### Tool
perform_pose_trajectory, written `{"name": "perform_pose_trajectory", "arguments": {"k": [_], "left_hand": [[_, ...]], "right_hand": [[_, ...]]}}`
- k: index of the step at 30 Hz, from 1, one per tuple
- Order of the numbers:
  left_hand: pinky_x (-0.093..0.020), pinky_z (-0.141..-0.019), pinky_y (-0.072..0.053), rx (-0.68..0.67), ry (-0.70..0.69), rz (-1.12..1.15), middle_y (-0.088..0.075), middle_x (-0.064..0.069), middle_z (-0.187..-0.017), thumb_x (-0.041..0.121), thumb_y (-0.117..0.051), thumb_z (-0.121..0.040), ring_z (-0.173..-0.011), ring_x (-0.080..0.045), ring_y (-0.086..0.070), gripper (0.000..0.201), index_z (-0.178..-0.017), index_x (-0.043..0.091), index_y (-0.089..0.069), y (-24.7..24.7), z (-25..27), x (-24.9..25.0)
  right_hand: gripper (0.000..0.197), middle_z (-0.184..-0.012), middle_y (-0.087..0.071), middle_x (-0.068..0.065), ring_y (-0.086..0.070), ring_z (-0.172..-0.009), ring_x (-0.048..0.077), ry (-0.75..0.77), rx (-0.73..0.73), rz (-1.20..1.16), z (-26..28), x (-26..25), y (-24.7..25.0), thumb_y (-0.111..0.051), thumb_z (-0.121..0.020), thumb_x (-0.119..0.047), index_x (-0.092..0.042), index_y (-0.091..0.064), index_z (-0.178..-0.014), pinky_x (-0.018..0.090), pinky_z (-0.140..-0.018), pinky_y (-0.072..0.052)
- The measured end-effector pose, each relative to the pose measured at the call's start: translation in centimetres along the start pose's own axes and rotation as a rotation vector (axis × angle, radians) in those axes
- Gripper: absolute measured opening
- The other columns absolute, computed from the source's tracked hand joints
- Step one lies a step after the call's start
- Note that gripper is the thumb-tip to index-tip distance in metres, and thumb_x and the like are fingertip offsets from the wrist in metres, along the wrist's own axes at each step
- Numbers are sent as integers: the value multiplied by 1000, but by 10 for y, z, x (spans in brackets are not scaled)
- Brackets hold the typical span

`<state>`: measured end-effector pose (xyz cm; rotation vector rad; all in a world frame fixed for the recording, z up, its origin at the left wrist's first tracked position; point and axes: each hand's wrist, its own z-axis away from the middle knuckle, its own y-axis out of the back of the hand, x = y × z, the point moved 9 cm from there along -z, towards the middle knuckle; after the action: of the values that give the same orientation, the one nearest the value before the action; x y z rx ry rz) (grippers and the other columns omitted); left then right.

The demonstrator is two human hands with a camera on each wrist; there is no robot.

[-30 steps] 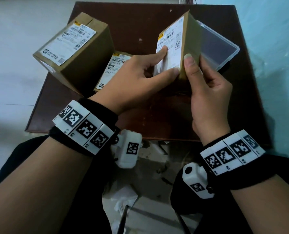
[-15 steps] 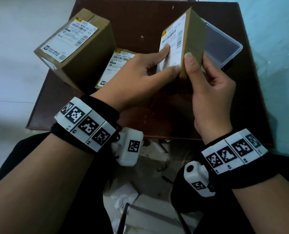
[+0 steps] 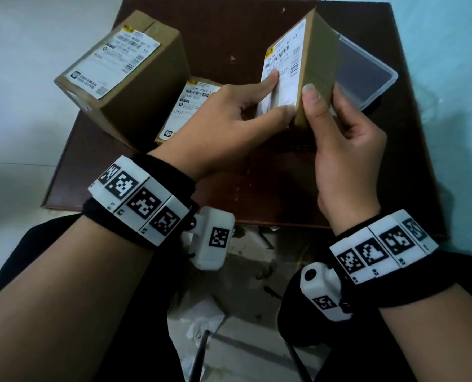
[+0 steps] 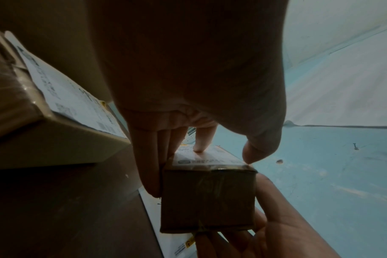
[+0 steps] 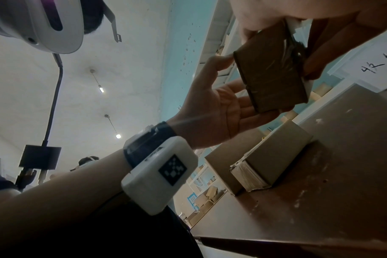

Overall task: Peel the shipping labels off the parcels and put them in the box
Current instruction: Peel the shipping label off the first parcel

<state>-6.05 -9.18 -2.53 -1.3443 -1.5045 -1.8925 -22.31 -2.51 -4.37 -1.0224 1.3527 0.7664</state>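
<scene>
Gripping the tilted cardboard parcel [image 3: 316, 70], your right hand [image 3: 345, 150] is steadying it while your left hand [image 3: 223, 125] is pinching its glossy white label [image 3: 283, 75].

Both hands, the left hand [image 5: 219, 111] and right hand [image 5: 320, 34], hold a small brown parcel [image 5: 274, 69] above the table [image 5: 320, 200].
</scene>
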Motion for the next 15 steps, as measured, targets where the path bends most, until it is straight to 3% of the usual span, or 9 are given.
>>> {"name": "perform_pose_trajectory", "arguments": {"k": [3, 8, 13, 15], "left_hand": [[-28, -94, -51, 0, 2, -32, -68, 13, -133, 65, -54, -90, -114, 3, -64, 83, -159, 21, -42, 0, 0, 0], [-31, -106, -51, 4, -1, -9, -63, 14, -144, 66, -55, -92, -124, 5, -60, 82, -159, 22, -43, -1, 0, -1], [-26, -95, -51, 12, 5, 3, -67, 13, -138, 69, -57, -89, -115, 6, -63, 84, -158, 21, -46, 0, -1, 0], [-29, -98, -53, 18, 12, 10, -66, 15, -139, 70, -58, -87, -115, 7, -64, 85, -156, 20, -48, 1, 0, 0]], "right_hand": [[46, -128, -78, -2, -72, -124, 13, 12, 6, -16, 0, 0, 0, -75, -102, -33, -11, -70, -142, 38, -106, -59], [46, -129, -78, -2, -71, -125, 13, 14, -4, -16, -1, 0, 0, -75, -102, -33, -12, -69, -143, 38, -105, -59], [41, -124, -79, -5, -73, -121, 8, 14, 24, 1, -1, -1, 3, -75, -102, -33, -13, -72, -139, 26, -99, -58], [42, -123, -80, -4, -73, -121, 10, 7, 29, -7, -1, 0, 3, -75, -102, -34, -12, -73, -138, 31, -101, -59]]}}
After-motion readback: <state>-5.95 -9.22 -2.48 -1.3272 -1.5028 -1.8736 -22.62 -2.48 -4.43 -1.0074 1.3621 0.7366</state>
